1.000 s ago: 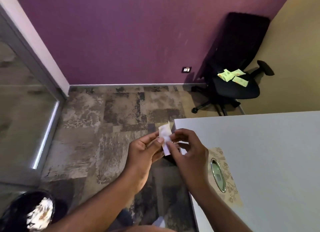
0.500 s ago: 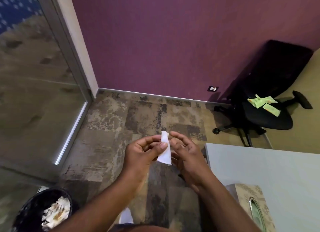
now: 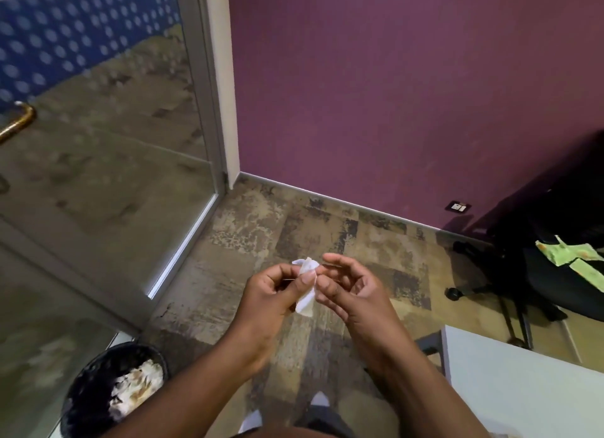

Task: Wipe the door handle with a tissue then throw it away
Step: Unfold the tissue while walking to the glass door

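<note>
A glass door (image 3: pixel 98 182) fills the left side of the head view, its metal frame meeting a purple wall (image 3: pixel 408 94) that runs off to the right above patterned carpet. A black office chair (image 3: pixel 555 274) stands at the far right with green papers on its seat, and a white table (image 3: pixel 523 388) cuts into the lower right corner. At the lower left a black bin (image 3: pixel 88 401) sits on the floor just beside the door, already holding crumpled paper. The brass door handle (image 3: pixel 18 124) shows only at the far left edge, well up and left of both hands, its visible bar slanting down toward the left. In the centre, the left hand (image 3: pixel 274 294) pinches a small white tissue (image 3: pixel 307 287) between thumb and forefinger, the tissue hanging lengthwise downward. The right hand (image 3: pixel 349 290) is loosely curled just beside it, fingertips near the tissue's top; contact there cannot be told. The left hand is the nearer to the handle, so the reach probably goes up and leftward.
</note>
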The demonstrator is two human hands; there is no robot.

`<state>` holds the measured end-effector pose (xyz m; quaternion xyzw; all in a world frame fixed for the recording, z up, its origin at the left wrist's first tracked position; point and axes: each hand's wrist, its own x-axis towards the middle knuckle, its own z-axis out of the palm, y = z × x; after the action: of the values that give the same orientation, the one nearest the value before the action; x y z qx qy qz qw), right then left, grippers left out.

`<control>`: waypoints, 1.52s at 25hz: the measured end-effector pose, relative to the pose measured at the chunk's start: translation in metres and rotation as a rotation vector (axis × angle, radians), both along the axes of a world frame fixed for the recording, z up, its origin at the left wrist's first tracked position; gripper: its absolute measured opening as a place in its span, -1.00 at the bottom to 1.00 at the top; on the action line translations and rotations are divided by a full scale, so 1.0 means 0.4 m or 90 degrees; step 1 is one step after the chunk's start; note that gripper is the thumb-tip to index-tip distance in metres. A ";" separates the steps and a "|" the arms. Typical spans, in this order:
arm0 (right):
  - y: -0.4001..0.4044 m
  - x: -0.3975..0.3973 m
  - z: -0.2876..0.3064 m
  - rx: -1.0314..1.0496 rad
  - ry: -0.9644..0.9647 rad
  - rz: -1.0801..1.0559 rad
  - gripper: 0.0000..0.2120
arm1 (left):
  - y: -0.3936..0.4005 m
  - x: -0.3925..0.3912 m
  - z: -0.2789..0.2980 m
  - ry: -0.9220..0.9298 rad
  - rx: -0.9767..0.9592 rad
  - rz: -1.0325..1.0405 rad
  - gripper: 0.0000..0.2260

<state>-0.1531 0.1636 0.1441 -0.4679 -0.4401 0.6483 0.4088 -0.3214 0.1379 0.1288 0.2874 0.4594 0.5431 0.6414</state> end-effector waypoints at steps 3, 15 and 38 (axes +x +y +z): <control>0.063 -0.042 0.002 0.072 -0.042 0.093 -0.58 | 0.016 -0.035 0.008 0.021 0.000 0.047 -0.93; 0.359 -0.217 0.032 0.193 -0.145 0.223 -0.72 | 0.216 -0.124 0.007 0.191 0.061 0.376 -0.88; 0.550 -0.689 0.093 0.448 -0.187 0.546 -0.41 | 0.276 -0.521 0.100 0.119 0.062 0.758 -0.95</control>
<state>-0.4286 0.3838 0.1814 -0.1685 -0.8320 0.4988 0.1749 -0.5299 0.2484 0.1687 0.0568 0.5703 0.8016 0.1701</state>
